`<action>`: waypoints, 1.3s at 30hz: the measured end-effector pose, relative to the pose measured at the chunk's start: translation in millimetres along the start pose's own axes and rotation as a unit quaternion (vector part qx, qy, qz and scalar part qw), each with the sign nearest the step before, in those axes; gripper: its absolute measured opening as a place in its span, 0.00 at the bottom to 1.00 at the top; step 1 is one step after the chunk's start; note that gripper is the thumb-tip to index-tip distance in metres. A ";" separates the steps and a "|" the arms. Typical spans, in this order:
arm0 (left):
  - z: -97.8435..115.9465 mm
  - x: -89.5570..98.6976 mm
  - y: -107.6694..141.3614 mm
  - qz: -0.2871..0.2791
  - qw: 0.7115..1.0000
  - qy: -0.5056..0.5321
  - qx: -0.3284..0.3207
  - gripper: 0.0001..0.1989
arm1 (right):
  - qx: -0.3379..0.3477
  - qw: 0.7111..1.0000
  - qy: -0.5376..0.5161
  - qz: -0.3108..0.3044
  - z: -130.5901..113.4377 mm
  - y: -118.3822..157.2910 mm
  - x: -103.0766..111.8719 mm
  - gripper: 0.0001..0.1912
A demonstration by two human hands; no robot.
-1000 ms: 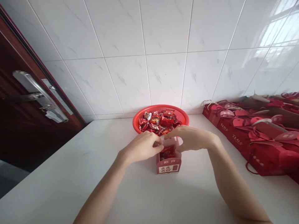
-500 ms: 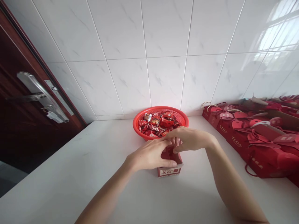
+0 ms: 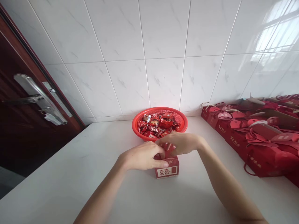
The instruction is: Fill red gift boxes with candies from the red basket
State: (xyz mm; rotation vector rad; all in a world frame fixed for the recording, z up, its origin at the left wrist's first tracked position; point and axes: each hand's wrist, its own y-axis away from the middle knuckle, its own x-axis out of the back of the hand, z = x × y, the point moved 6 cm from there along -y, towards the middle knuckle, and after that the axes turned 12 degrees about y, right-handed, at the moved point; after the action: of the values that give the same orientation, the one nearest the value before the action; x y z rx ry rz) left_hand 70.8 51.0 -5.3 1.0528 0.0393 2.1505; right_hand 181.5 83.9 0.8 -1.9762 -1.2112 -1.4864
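Observation:
A small red gift box (image 3: 167, 171) with white and gold-toned lettering panel stands upright on the white tabletop. My left hand (image 3: 141, 157) grips it from the left, thumb pressed on the folded-in front flap. From the right, my right hand (image 3: 183, 143) reaches over the top, its bent fingers closed on the red upper flaps. Both hands hide much of the box's top and far side. Just behind it sits a red plastic basket (image 3: 135, 129) full of red-wrapped candies (image 3: 154, 129).
Several red gift boxes (image 3: 235, 140) with cord handles stand in rows along the right. A tiled wall (image 3: 163, 77) closes off the back of the white table (image 3: 93, 168). At left is a dark red door (image 3: 14, 124) with a metal handle.
The front flap of the box has been folded inward over its opening. My right hand has moved slightly left and down, and its fingers are closer to the left hand.

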 end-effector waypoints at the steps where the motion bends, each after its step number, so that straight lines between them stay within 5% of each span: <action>1: -0.7 0.7 0.2 0.004 1.000 -0.007 -0.001 0.13 | 0.000 1.000 -0.010 0.005 0.7 0.2 0.8 0.23; 7: -8.2 4.1 -5.5 0.033 0.999 -0.024 -0.001 0.14 | -0.035 0.992 0.002 0.122 8.8 10.3 22.2 0.06; 11: -13.7 2.7 -14.3 0.053 0.998 -0.027 0.012 0.10 | -0.075 0.981 0.075 0.162 12.8 6.2 25.2 0.04; 17: -14.8 4.0 -14.4 0.093 0.991 -0.075 0.056 0.15 | -0.075 0.991 0.091 0.065 12.8 -6.9 6.9 0.03; 23: -13.9 7.9 -7.0 0.118 0.982 -0.094 0.115 0.18 | -0.066 0.993 0.095 0.037 6.5 -9.7 1.2 0.05; 39: -19.6 4.4 -7.5 0.095 0.990 -0.043 0.090 0.11 | -0.070 0.982 0.171 -0.026 -9.5 -16.7 -10.2 0.03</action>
State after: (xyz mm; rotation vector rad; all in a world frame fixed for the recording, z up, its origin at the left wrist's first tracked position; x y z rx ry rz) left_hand 59.9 64.5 -17.8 1.2968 0.0966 2.3037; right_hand 161.8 82.1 -8.1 -1.6864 -1.0413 -1.8907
